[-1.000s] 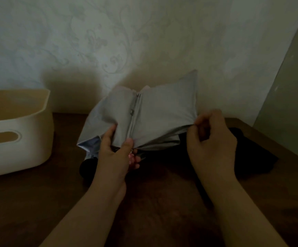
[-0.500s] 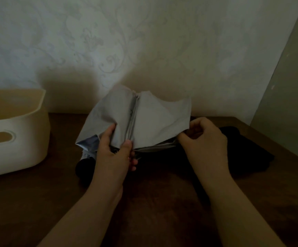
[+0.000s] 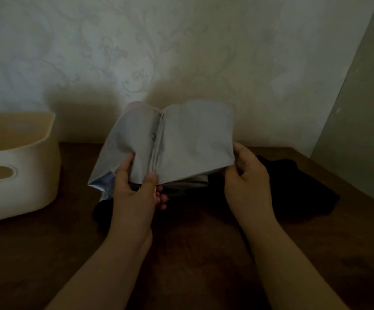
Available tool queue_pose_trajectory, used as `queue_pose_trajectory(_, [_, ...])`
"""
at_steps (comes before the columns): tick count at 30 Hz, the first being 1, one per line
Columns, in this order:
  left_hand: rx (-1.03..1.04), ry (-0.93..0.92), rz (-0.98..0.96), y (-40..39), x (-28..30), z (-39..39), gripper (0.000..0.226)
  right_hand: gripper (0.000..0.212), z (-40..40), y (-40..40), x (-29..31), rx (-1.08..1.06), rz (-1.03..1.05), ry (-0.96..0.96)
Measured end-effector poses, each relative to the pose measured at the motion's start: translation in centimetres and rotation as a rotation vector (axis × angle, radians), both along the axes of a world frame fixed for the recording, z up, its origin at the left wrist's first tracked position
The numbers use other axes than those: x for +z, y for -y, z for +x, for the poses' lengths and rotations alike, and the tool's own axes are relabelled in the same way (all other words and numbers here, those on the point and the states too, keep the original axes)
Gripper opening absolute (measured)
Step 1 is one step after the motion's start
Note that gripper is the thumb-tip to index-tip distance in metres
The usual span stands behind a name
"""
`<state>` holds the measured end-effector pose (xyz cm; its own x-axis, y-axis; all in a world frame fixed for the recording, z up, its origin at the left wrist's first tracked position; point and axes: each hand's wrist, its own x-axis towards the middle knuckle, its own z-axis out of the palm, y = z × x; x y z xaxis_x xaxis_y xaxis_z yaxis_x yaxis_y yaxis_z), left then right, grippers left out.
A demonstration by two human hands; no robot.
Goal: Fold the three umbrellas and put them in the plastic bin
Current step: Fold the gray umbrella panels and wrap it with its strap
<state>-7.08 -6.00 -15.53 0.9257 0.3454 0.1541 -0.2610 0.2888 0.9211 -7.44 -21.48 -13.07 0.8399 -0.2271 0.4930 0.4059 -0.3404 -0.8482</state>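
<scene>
Fingers of left hand (image 3: 136, 193) and right hand (image 3: 246, 175) pinched on grey umbrella (image 3: 181, 142) panels. Better: smooth each flap flat before wrapping, one direction.

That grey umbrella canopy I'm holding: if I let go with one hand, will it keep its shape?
Probably not. The grey canopy looks thin and floppy: it sags and creases between the left hand and right hand. The loose flap at lower left already droops, so a freed side would likely fall open. The metal rib at the centre fold seems the only stiff part.
</scene>
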Motion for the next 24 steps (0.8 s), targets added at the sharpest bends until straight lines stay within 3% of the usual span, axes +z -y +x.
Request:
queue_pose_trajectory(3, [-0.022,0.024,0.023,0.3,-0.3,-0.1,0.051,0.041,0.2,0.1,-0.3,-0.007,0.115,-0.124])
queue_pose_trajectory(6, [-0.042,0.038,0.051,0.7,-0.5,-0.1,0.052,0.009,0.7,0.7,-0.9,-0.087,0.083,-0.171])
queue_pose_trajectory(10, [-0.042,0.028,0.030,0.6,-0.5,-0.1,0.051,0.032,0.6,0.5,-0.4,-0.014,0.072,-0.106])
queue_pose_trajectory(13, [-0.027,0.004,0.000,0.2,-0.4,0.1,0.050,0.036,0.4,0.1,0.1,0.116,0.187,-0.108])
queue_pose_trajectory(18, [-0.002,0.035,-0.003,-0.1,-0.2,0.2,0.046,0.037,0.1,0.1,0.1,0.005,0.027,-0.068])
queue_pose_trajectory(22, [-0.028,0.053,0.048,0.1,-0.2,0.1,0.049,0.031,-0.2,-0.5,0.2,-0.068,0.278,0.132])
queue_pose_trajectory(24, [-0.040,0.069,0.077,0.3,-0.2,-0.1,0.050,0.031,0.2,-0.5,0.0,0.005,0.462,-0.017])
